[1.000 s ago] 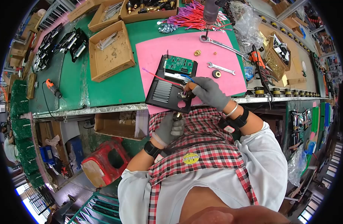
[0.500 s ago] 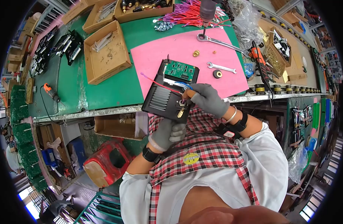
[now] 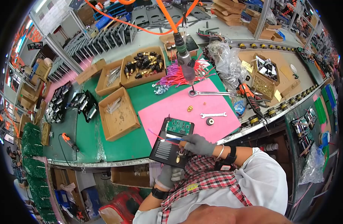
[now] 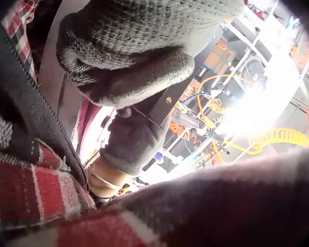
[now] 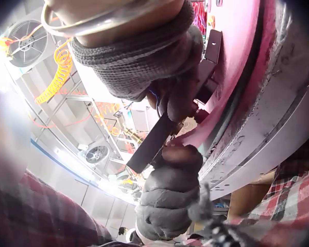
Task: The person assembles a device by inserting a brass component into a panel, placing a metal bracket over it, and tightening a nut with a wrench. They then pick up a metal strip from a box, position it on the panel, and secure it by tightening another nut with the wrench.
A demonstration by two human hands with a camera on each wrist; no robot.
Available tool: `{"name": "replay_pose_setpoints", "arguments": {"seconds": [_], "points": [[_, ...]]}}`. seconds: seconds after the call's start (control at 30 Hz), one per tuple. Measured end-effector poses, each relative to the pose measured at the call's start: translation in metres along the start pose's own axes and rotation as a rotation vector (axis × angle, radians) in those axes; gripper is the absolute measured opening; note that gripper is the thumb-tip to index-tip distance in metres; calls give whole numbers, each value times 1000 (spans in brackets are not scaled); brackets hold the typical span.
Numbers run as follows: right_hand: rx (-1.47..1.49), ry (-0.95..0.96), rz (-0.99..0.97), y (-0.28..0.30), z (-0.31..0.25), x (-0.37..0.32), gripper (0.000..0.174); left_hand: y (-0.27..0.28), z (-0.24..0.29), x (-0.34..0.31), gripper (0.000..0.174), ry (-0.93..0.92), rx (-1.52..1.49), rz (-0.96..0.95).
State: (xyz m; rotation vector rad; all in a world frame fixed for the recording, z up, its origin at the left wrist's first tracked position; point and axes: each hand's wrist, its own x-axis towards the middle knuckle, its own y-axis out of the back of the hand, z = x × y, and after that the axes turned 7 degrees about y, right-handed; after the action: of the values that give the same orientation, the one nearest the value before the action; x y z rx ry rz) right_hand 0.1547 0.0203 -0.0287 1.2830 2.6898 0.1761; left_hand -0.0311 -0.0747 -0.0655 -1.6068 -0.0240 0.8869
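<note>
A black metal panel with a green circuit board and silver fins lies tilted at the table's front edge. My gloved left hand is curled at its near edge and holds a brass fitting from below, in the panel's hole; its fingertips are mostly hidden. The gloved right hand pinches the end of a red wire at another fitting on the panel's right side. In the right wrist view, the left hand is right against the panel, beneath the right hand.
A pink sheet carries an open-end wrench, a ratchet wrench, a black ring and brass pieces. Above it hangs a power driver. Cardboard boxes stand left; a bundle of wires lies behind.
The left hand has brought the brass fitting up into the panel's hole from below. The right hand stays at its fitting. The head view has tilted up, showing more of the workshop.
</note>
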Motion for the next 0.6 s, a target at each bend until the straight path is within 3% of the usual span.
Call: {"name": "replay_pose_setpoints", "arguments": {"seconds": [0.13, 0.23, 0.33, 0.43, 0.6], "points": [[72, -132, 25, 2, -15, 1, 23, -8, 5, -2, 33, 77, -58, -255], [26, -114, 5, 7, -21, 0, 24, -34, 4, -11, 32, -24, 47, 43], [-68, -58, 5, 6, -7, 1, 26, -27, 3, -7, 29, -47, 37, -68], [-162, -2, 19, 1, 8, -1, 30, -11, -4, 5, 26, -127, -6, -44], [-264, 36, 35, -1, -5, -6, 35, -14, -8, 5, 27, -107, 28, -66]]}}
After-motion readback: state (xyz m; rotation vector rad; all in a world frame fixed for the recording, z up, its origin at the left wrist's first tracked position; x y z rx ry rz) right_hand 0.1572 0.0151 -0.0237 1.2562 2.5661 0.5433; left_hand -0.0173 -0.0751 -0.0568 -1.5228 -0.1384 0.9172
